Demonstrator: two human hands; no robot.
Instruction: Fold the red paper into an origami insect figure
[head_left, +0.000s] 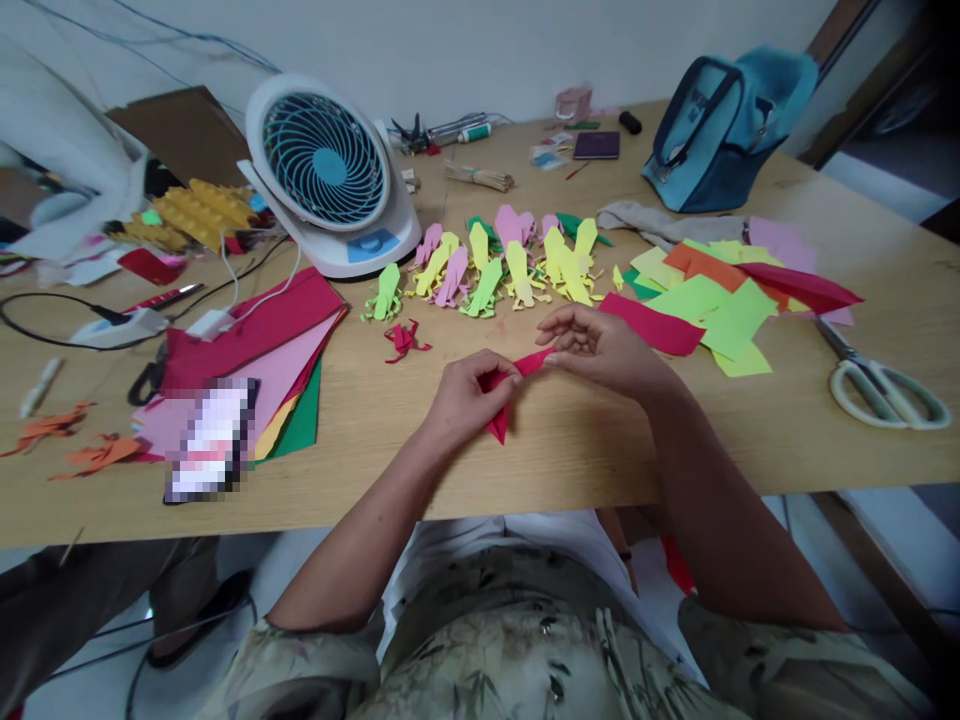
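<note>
A folded piece of red paper (pixel 500 424) is held between both hands above the front of the wooden table. My left hand (pixel 474 392) is closed on it, thumb and fingers pinching its middle, so part of the fold is hidden. At its right end, my right hand (pixel 600 345) pinches the tip between thumb and index finger, the other fingers loosely curled. Beyond the hands, several folded paper figures (pixel 517 270) in yellow, green and pink stand in a cluster. One small red paper figure (pixel 405 341) lies to the left of my left hand.
Coloured paper sheets (pixel 739 320) and scissors (pixel 889 390) lie at right, a blue bag (pixel 727 130) behind. A white fan (pixel 330 165) stands at back left. Nearer left are stacked red and pink sheets (pixel 247 335), a blurred phone (pixel 214 440) and orange paper figures (pixel 101 455).
</note>
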